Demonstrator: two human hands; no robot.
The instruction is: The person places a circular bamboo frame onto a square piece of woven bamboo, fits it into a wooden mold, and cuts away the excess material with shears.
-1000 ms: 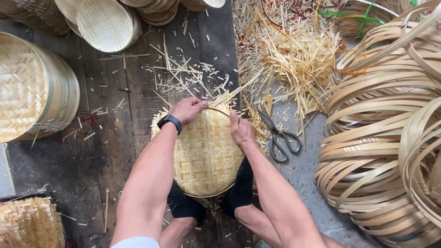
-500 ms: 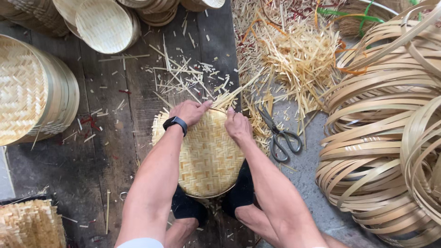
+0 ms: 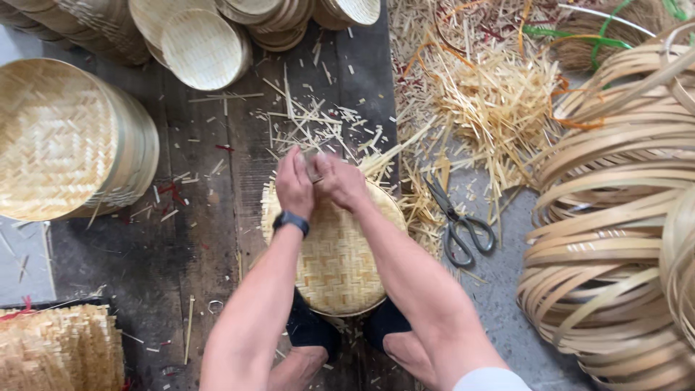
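A round woven bamboo tray (image 3: 337, 264) lies on the floor in front of my knees. My left hand (image 3: 293, 185), with a dark watch on the wrist, and my right hand (image 3: 342, 181) meet at the tray's far rim. Both grip the rim there, around a small pale piece that is too blurred to name. Black-handled scissors (image 3: 457, 223) lie on the floor to the right of the tray, apart from my hands.
A stack of finished woven trays (image 3: 69, 141) stands on its side at left, more trays (image 3: 199, 47) at the top. Bamboo offcuts (image 3: 499, 108) litter the floor. Coiled bamboo hoops (image 3: 615, 217) fill the right. Woven mats (image 3: 58, 347) lie at bottom left.
My hands have come together at the tray's far rim; one second ago they were apart along that rim. The camera view has shifted slightly.
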